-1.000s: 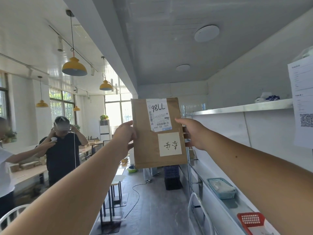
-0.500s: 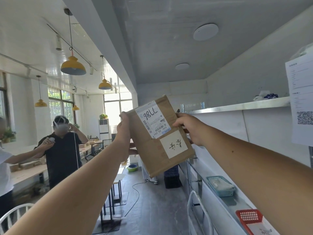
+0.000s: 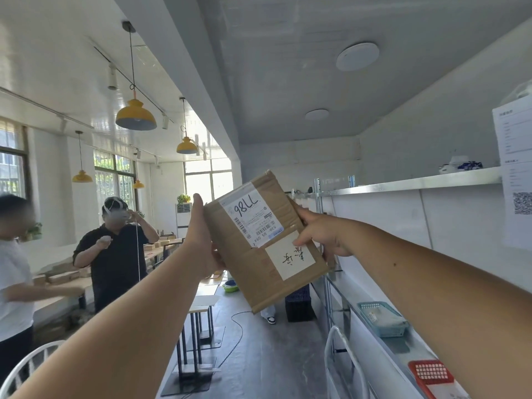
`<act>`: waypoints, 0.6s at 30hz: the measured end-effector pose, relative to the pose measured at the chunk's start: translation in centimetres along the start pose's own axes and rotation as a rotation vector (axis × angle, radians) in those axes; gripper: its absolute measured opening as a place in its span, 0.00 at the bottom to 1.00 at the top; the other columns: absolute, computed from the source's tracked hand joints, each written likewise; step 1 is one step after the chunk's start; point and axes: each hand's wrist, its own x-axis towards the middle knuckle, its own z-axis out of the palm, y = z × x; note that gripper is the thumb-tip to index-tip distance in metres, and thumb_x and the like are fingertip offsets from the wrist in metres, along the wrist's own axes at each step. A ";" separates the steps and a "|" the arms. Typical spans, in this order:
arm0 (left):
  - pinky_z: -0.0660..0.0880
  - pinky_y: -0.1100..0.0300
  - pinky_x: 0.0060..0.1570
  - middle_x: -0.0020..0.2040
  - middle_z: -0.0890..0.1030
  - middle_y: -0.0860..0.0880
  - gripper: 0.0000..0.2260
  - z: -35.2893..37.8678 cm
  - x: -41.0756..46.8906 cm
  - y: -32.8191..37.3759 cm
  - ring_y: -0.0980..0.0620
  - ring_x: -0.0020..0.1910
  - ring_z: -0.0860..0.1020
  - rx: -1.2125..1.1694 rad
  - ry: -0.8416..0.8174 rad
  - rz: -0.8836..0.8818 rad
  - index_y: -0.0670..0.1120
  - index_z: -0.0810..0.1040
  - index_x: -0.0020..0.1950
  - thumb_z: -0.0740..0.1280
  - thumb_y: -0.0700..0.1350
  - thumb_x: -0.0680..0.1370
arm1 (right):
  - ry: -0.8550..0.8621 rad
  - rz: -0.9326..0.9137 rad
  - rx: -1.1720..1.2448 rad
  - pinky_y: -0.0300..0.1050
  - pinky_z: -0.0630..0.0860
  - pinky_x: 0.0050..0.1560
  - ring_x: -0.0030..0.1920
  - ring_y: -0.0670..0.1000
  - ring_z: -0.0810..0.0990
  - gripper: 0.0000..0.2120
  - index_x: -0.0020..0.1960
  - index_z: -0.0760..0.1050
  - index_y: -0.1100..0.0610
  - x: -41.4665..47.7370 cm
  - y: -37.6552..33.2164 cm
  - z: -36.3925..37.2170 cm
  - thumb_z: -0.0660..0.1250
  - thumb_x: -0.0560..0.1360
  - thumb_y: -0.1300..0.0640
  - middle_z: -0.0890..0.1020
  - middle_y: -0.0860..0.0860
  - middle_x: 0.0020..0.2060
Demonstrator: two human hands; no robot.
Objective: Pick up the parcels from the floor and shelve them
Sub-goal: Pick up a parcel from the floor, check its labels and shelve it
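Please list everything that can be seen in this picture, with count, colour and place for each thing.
parcel: one, brown cardboard with two white labels, tilted, held up in the middle
upper shelf: one, metal, along the right wall
lower shelf: one, metal, low right
teal basket: one, on the lower shelf
red basket: one, on the lower shelf, nearer the camera
paper sheets: white, count unclear, on the right wall
pendant lamps: four, yellow, hanging at left
dark crate: one, on the floor behind the parcel
other people: two, at left, one in black, one in white
left hand: on the parcel's left edge
right hand: on the parcel's right edge
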 end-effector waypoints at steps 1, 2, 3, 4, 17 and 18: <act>0.76 0.33 0.64 0.50 0.86 0.42 0.34 -0.1 -0.1 0.0 0.38 0.52 0.84 -0.007 0.020 0.003 0.47 0.82 0.53 0.61 0.77 0.74 | 0.001 -0.006 -0.005 0.78 0.73 0.64 0.65 0.63 0.80 0.49 0.79 0.50 0.23 0.1 0.0 0.2 0.67 0.81 0.69 0.76 0.53 0.75; 0.77 0.34 0.64 0.48 0.87 0.42 0.31 -0.2 -0.3 0.0 0.38 0.52 0.84 -0.018 0.031 0.007 0.48 0.82 0.54 0.62 0.74 0.75 | -0.005 -0.021 0.003 0.77 0.74 0.63 0.65 0.62 0.81 0.48 0.79 0.50 0.23 0.2 0.0 0.3 0.68 0.81 0.67 0.73 0.52 0.79; 0.77 0.36 0.64 0.45 0.88 0.43 0.28 -0.2 -0.5 0.0 0.39 0.51 0.84 -0.028 0.037 0.014 0.48 0.82 0.53 0.63 0.72 0.76 | -0.004 -0.046 0.021 0.71 0.78 0.60 0.65 0.61 0.81 0.47 0.80 0.51 0.24 0.2 0.0 0.5 0.69 0.81 0.65 0.69 0.51 0.81; 0.77 0.38 0.63 0.40 0.88 0.44 0.26 -0.3 -0.7 0.0 0.40 0.50 0.84 -0.044 0.043 0.024 0.48 0.82 0.52 0.62 0.71 0.77 | 0.009 -0.074 0.033 0.62 0.81 0.55 0.65 0.60 0.81 0.46 0.80 0.52 0.25 0.2 -0.1 0.5 0.70 0.81 0.64 0.69 0.50 0.81; 0.74 0.29 0.64 0.59 0.86 0.44 0.22 -1.3 -1.4 -1.3 0.38 0.58 0.82 -0.400 0.033 0.141 0.52 0.82 0.54 0.59 0.66 0.79 | 0.524 -0.293 0.268 0.48 0.78 0.58 0.74 0.56 0.74 0.54 0.83 0.61 0.45 1.0 -0.1 0.9 0.86 0.64 0.44 0.65 0.51 0.81; 0.74 0.29 0.63 0.59 0.86 0.44 0.22 -1.2 -1.3 -1.5 0.38 0.59 0.83 -0.429 0.036 0.138 0.52 0.82 0.55 0.60 0.66 0.79 | 0.520 -0.274 0.325 0.53 0.80 0.63 0.71 0.57 0.77 0.61 0.83 0.58 0.43 0.8 -0.3 1.2 0.87 0.59 0.40 0.66 0.51 0.80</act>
